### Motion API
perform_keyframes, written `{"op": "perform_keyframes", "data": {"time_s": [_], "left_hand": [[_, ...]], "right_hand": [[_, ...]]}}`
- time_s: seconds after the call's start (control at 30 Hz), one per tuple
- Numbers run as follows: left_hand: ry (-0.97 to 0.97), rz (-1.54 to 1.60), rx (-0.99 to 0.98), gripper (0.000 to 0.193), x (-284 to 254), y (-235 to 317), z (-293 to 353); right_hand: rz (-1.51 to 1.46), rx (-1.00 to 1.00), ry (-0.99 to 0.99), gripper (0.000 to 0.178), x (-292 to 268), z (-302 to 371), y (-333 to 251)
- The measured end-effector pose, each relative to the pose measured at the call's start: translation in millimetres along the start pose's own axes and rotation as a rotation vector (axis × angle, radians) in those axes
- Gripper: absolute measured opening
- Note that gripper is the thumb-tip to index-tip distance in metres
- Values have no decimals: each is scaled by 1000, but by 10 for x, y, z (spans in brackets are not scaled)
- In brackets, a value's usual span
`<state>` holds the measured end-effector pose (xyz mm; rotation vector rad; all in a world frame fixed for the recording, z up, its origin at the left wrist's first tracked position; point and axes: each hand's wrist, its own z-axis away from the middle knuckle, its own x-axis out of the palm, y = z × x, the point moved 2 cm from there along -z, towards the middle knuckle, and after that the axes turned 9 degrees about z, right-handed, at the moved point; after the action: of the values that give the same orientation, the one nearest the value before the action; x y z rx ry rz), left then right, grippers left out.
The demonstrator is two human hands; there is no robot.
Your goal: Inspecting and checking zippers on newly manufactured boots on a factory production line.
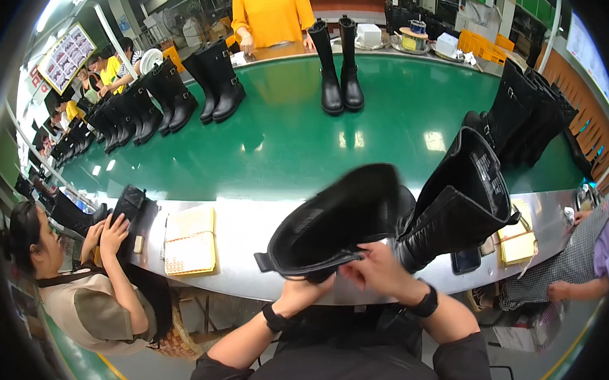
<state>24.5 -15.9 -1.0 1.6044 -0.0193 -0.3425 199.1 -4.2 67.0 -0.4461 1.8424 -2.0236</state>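
Observation:
A tall black boot (285, 240) is tilted in front of me, its wide opening facing me and a pull tab at the left of the rim. My left hand (303, 295) grips the shaft from below, its fingers partly hidden behind the leather. At the rim's near edge my right hand (380, 269) pinches with thumb and forefinger; whether it holds the edge itself or a small zip pull is too small to tell. Close on the right stands a second black boot (431, 226), its opening upward and a light printed patch inside the shaft.
A green table (279, 148) with a metal front ledge (240, 255) carries rows of black boots (214, 84). Yellow paper pads (191, 241) and a phone (466, 261) lie on the ledge. Co-workers sit left and right; a person in orange (273, 15) stands opposite.

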Motion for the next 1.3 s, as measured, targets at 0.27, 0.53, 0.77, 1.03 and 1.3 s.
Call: {"op": "perform_keyframes", "data": {"time_s": [0.27, 0.53, 0.77, 1.03, 1.3], "left_hand": [[-9, 63, 49, 37, 0, -23, -102], [57, 132, -33, 42, 95, -52, -20], [224, 100, -15, 47, 51, -183, -159], [-210, -821, -142, 33, -119, 715, 286], [-103, 118, 441, 57, 724, 1248, -379]], "right_hand": [[-76, -32, -67, 33, 46, 12, -553], [-94, -270, -56, 32, 98, 125, -1118], [1073, -739, 925, 37, -257, 1211, -1384], [1292, -429, 1021, 39, -626, 1075, -1269], [1078, -601, 861, 27, -947, 1198, -1187]]}}
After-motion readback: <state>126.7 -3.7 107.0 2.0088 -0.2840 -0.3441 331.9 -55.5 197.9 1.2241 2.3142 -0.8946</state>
